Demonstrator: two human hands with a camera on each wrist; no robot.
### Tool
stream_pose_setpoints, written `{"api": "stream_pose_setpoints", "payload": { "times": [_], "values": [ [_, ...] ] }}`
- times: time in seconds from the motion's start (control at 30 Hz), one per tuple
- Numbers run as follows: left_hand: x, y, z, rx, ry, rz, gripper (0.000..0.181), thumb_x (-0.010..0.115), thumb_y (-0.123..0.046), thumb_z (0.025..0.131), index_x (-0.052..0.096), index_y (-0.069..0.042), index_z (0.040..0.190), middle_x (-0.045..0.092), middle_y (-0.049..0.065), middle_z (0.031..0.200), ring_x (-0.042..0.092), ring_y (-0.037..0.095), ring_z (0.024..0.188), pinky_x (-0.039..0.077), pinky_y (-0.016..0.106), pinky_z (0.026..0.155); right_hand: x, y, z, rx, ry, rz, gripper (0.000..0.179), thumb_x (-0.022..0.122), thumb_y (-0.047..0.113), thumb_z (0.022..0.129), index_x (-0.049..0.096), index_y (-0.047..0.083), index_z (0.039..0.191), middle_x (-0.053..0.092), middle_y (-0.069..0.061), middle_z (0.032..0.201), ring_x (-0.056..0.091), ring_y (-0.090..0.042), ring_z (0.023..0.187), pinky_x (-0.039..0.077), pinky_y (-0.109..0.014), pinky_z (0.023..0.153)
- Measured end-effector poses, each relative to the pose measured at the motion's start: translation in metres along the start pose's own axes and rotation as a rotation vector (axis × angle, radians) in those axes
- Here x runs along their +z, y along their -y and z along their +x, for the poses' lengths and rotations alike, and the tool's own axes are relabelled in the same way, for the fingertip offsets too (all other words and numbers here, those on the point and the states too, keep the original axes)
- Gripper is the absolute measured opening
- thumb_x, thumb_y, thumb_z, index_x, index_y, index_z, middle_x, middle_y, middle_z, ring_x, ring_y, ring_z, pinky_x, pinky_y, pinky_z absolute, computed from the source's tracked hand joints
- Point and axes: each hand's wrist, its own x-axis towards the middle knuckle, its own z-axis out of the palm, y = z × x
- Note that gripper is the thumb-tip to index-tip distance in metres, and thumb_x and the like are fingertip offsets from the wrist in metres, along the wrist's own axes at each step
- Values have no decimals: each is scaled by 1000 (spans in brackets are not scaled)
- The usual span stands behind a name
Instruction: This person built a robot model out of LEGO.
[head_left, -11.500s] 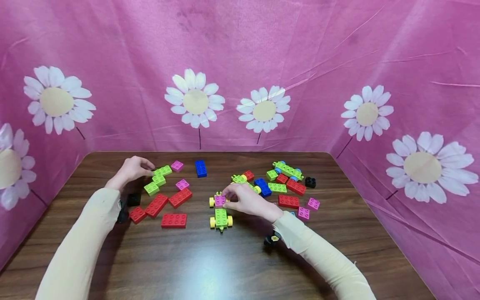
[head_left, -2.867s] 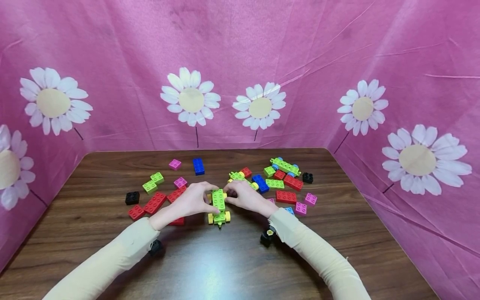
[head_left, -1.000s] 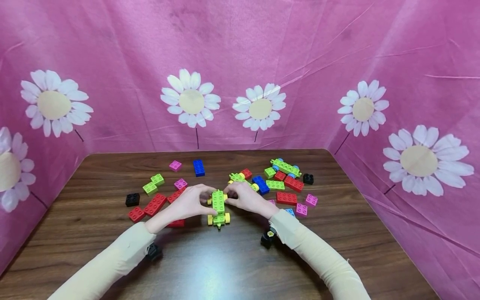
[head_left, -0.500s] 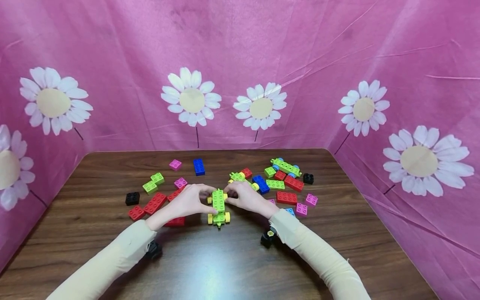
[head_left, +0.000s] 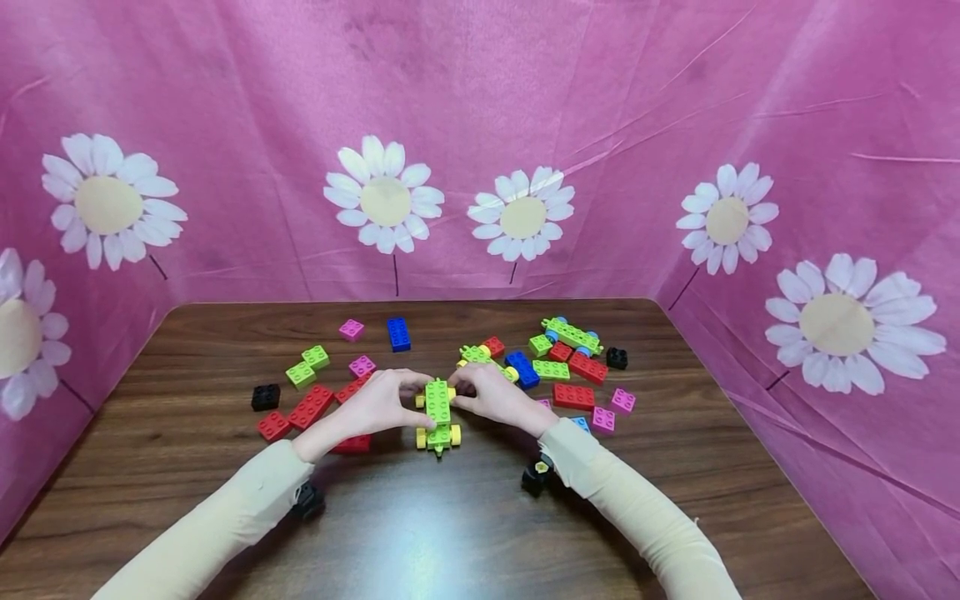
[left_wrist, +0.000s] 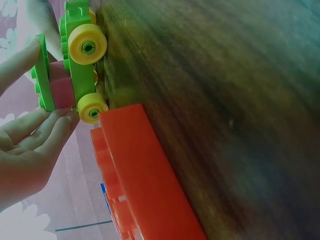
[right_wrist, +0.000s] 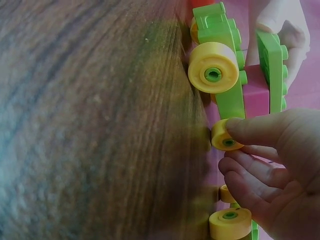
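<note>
A lime wheeled car base (head_left: pixel 439 439) with yellow wheels stands on the table in front of me. On its far part sits a pink brick (left_wrist: pixel 61 85), hidden from above by a lime eight-stud brick (head_left: pixel 437 402). My left hand (head_left: pixel 382 404) holds this lime brick between thumb and fingers at its two ends. In the right wrist view the brick looks slightly tilted on the pink one. My right hand (head_left: pixel 491 396) pinches the base at a far yellow wheel (right_wrist: pixel 219 134), thumb on the wheel.
Left of the car lie red bricks (head_left: pixel 311 406), two lime bricks (head_left: pixel 301 375), a black brick (head_left: pixel 266 397) and pink bricks. A blue brick (head_left: pixel 398 334) lies farther back. To the right are two more wheeled bases (head_left: pixel 572 334) among several mixed bricks. A pink flowered cloth (head_left: pixel 465 83) hangs behind the table (head_left: pixel 600 533).
Earlier my left hand was at the lime bricks far left; it has brought one onto the pink brick. My right hand shifted from the pink brick to the wheel. Almost nothing moved in the last second.
</note>
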Motion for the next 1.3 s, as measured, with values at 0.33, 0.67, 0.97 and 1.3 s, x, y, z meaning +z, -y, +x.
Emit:
{"api": "stream_pose_setpoints", "payload": {
  "times": [0.33, 0.67, 0.97, 1.3],
  "values": [
    [0, 0, 0, -11, 2, 3, 61, 86, -27, 77, 64, 3, 125, 68, 20, 125, 68, 34, 112, 58, 43, 92, 1, -1, 0, -12, -6, 4, 21, 73, 14, 90, 70, 3, 108, 74, -8, 100, 70, -16, 89, 58, -27, 81],
    [0, 1, 0, -19, 7, -7, 61, 86, -28, 77, 64, 3, 125, 69, 20, 124, 68, 34, 113, 57, 43, 92, 2, -2, -1, -38, -10, 5, 21, 73, 14, 89, 70, 4, 108, 74, -8, 99, 70, -15, 88, 58, -25, 80],
    [-2, 1, 1, -6, 8, -12, 61, 86, -27, 76, 64, 2, 125, 69, 18, 123, 68, 32, 112, 57, 41, 93, 0, -1, 0, -25, -9, 3, 22, 73, 14, 89, 69, 4, 108, 74, -8, 100, 70, -16, 89, 59, -27, 81],
    [0, 1, -4, 6, 6, 19, 65, 84, -30, 79, 61, 1, 131, 66, 20, 130, 66, 35, 115, 56, 44, 94, 1, -2, -1, -13, -4, 1, 22, 73, 14, 90, 69, 4, 109, 74, -8, 101, 71, -15, 90, 58, -27, 81]
  ]
}}
